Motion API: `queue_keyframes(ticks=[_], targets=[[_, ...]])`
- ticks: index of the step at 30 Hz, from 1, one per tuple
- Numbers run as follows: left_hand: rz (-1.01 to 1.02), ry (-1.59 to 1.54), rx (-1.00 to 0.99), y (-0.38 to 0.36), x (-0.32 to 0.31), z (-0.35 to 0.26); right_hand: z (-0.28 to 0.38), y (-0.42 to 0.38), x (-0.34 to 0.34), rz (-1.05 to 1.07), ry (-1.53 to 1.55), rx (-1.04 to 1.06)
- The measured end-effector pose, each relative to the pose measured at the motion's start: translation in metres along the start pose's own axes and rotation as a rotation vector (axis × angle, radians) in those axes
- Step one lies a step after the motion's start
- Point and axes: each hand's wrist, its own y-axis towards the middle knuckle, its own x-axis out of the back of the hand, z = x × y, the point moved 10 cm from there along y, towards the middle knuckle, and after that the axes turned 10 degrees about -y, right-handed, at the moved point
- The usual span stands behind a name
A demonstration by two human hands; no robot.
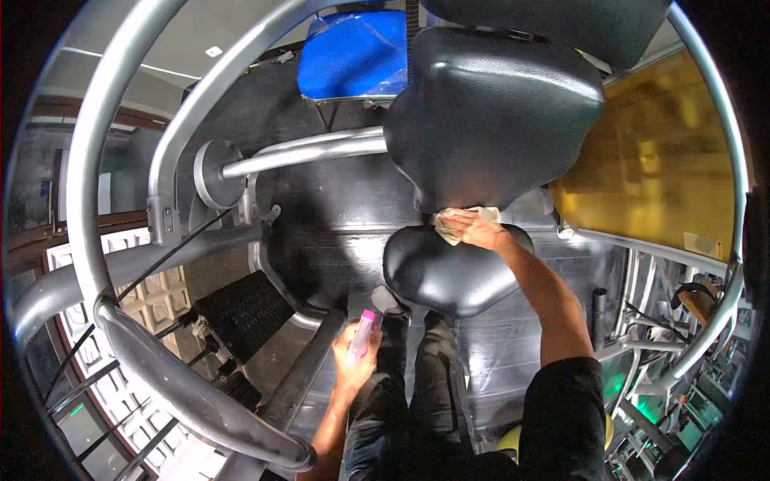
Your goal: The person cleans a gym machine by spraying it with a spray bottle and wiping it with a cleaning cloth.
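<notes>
The right hand presses a pale cloth against the gym machine where the black padded backrest meets the black seat, its fingers closed over the crumpled cloth. The left hand hangs lower, beside the person's dark trouser legs, with its fingers wrapped around a small spray bottle with a pink cap, held upright. Grey curved metal tubing of the machine frames the view, and a blue pad sits above the backrest.
</notes>
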Motion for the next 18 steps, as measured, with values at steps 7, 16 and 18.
queue_keyframes(ticks=[7,16,18], targets=[[0.021,-0.037,0.087,-0.006,-0.005,0.019,-0.039,-0.11,-0.008,0.034,0.093,-0.23],[0.037,0.021,0.066,-0.008,-0.035,0.006,-0.093,-0.252,-0.072,-0.54,1.159,-2.027],[0.022,-0.032,0.063,-0.009,-0.04,0.005,-0.074,-0.207,-0.106,-0.994,1.529,-2.02]])
